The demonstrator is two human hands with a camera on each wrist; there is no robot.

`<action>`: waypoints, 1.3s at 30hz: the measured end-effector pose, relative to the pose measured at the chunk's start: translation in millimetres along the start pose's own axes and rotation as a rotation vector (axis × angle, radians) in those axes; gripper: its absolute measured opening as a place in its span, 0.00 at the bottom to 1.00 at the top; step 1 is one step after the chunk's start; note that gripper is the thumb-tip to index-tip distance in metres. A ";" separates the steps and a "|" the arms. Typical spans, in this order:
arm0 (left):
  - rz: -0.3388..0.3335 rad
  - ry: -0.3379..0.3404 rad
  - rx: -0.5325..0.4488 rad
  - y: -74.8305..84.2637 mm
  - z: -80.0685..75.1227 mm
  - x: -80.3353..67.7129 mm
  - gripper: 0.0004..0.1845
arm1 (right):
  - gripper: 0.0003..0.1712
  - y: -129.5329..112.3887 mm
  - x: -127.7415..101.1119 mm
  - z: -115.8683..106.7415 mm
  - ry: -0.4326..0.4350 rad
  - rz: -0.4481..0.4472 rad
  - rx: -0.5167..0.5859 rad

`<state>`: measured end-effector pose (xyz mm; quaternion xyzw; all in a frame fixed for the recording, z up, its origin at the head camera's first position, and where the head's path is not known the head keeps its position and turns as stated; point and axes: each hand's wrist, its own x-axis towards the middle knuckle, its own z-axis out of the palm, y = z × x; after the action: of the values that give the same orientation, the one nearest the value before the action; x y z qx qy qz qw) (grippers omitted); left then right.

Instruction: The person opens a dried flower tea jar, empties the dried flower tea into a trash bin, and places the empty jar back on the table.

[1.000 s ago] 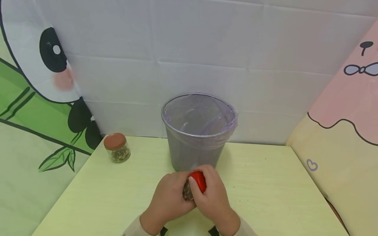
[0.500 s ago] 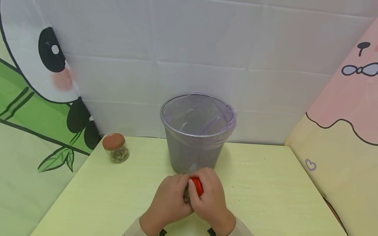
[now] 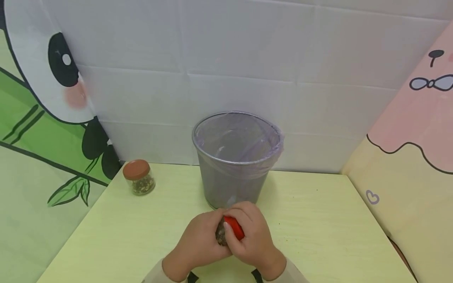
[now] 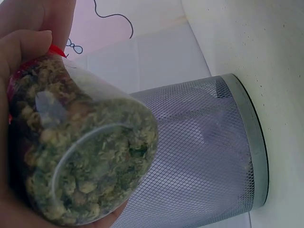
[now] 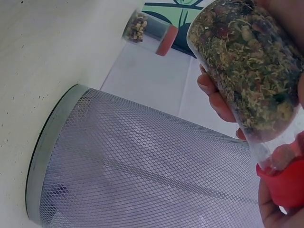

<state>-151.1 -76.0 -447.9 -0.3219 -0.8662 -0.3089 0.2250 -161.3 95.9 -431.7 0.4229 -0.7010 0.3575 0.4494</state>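
Red-lidded jar (image 4: 102,152): clear, filled with dried plant matter; held between both hands at the near middle of the table (image 3: 329,224), on the near side of the mesh bin (image 3: 231,182), seemingly off the tabletop.
Long axis: roughly left to right and tilted, base toward the left, red lid (image 3: 235,228) toward the right.
Left hand (image 3: 201,237): fingers curled round the glass; the wrist view shows the base facing out past the palm.
Right hand (image 3: 253,237): fingers and thumb bent in on the red lid, thumb on the near side.
Key relation: one hand at each end of the axis, so neither needs to reach; the left is nearer the base, the right is at the lid. A turn between them would run about that axis, as I judge it.
Lid fit: clear glass shows next to the red edge in the right wrist view; whether it is tight or loosened, I cannot tell.
Mesh bin: upright, lined with a translucent purplish bag (image 3: 263,147), just beyond the hands.
Brown-lidded jar (image 3: 139,177): upright at the far left, lid on, well apart from both hands.
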 end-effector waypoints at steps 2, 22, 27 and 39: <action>0.003 -0.001 0.005 -0.1 -0.4 0.4 0.25 | 0.11 0.4 0.0 -1.0 -0.005 0.003 0.002; -0.040 0.044 -0.019 -2.2 -9.0 3.6 0.34 | 0.11 15.6 1.6 -25.9 0.034 0.113 -0.015; -0.041 0.059 -0.023 -1.8 -8.7 2.4 0.36 | 0.11 13.8 0.4 -26.0 0.016 0.125 -0.006; -0.089 0.094 -0.066 -9.3 -24.6 5.7 0.34 | 0.10 16.9 7.6 -24.8 0.024 0.083 -0.004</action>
<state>-156.8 -95.9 -430.8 -0.2754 -0.8575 -0.3619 0.2405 -170.5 122.2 -418.2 0.3883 -0.7131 0.3794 0.4435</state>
